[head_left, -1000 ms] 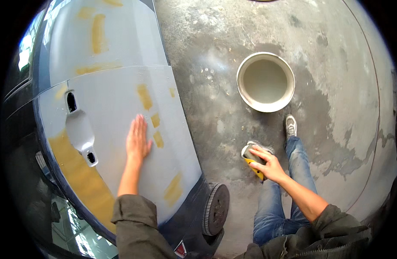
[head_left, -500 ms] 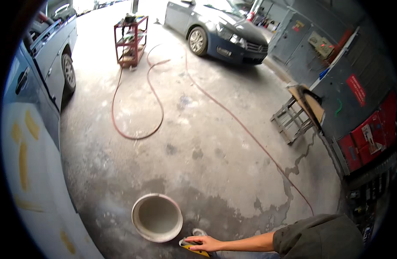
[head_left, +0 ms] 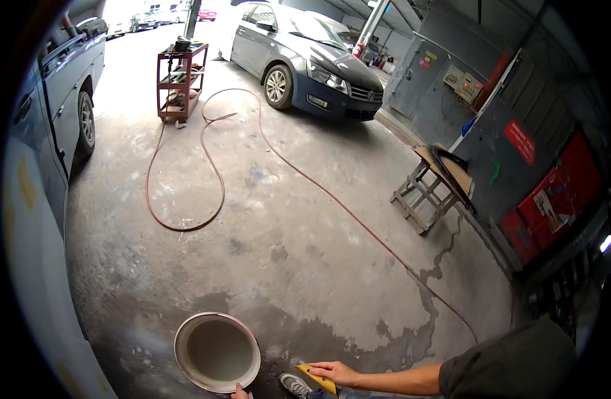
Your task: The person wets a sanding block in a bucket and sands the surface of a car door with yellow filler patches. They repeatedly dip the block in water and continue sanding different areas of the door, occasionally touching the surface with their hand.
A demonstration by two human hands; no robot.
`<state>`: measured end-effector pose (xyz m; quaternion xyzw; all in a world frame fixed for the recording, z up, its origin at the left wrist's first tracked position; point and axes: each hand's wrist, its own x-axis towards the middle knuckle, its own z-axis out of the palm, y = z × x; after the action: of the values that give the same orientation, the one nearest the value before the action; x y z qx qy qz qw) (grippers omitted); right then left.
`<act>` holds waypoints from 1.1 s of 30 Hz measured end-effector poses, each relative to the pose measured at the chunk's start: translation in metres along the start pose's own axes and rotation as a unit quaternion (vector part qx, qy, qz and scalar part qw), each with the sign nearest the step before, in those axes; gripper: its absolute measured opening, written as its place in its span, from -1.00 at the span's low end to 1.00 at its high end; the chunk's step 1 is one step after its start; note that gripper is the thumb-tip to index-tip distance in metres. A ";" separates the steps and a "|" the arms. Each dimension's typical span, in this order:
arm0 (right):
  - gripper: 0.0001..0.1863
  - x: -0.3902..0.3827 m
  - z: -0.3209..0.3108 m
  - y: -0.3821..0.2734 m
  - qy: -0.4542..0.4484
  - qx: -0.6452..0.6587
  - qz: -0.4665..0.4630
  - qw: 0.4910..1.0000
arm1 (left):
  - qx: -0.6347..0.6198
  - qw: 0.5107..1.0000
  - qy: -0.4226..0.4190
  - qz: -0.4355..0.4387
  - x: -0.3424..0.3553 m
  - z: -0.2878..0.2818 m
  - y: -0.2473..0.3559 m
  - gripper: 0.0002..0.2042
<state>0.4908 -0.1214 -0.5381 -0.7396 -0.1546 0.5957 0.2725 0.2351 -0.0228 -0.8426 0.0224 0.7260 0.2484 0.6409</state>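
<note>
A round pale bucket (head_left: 186,372) with greyish liquid inside stands on the wet floor in front of me. At its near rim my left hand (head_left: 241,393) shows only in part, with a finger hooked over the edge; the rest is cut off by the lower border. To the right of the bucket, my right hand (head_left: 336,373) is closed around a yellow sanding block (head_left: 320,380) with dark holes. That block is held tilted, over my legs and apart from the bucket. A grey shoe (head_left: 295,386) of mine is just beside it.
Along the left runs a vehicle body panel (head_left: 36,266) with yellowish filler patches. A red hose (head_left: 332,196) snakes across the floor. Farther off are a red trolley (head_left: 180,86), a dark car (head_left: 305,73) and a wooden stand (head_left: 421,193) bearing a black curved part.
My left hand has come into view at the bucket's near rim. The right hand and sanding block now sit farther right of the bucket, the block turned. The whole view has shifted.
</note>
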 end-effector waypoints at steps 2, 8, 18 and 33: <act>-0.40 0.000 0.012 -0.005 -0.014 0.010 -0.019 1.000 | -0.011 0.999 -0.028 0.028 0.047 -0.011 0.001 -0.50; -0.39 -0.024 -0.001 0.028 0.014 0.000 -0.043 0.999 | -0.083 0.996 -0.025 0.035 0.017 0.025 -0.011 -0.65; -0.27 0.015 0.089 -0.031 -0.135 -0.098 -0.187 0.968 | 0.002 0.998 -0.022 0.067 0.010 -0.059 -0.022 -0.60; -0.49 0.259 0.234 0.138 -0.268 -0.676 -0.351 0.590 | 0.205 0.953 -0.074 0.210 -0.119 -0.202 -0.126 -0.38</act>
<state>0.3144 -0.0381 -0.8585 -0.4068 -0.8263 0.3496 -0.1719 0.1023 -0.2417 -0.7709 0.3231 0.6911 0.2206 0.6077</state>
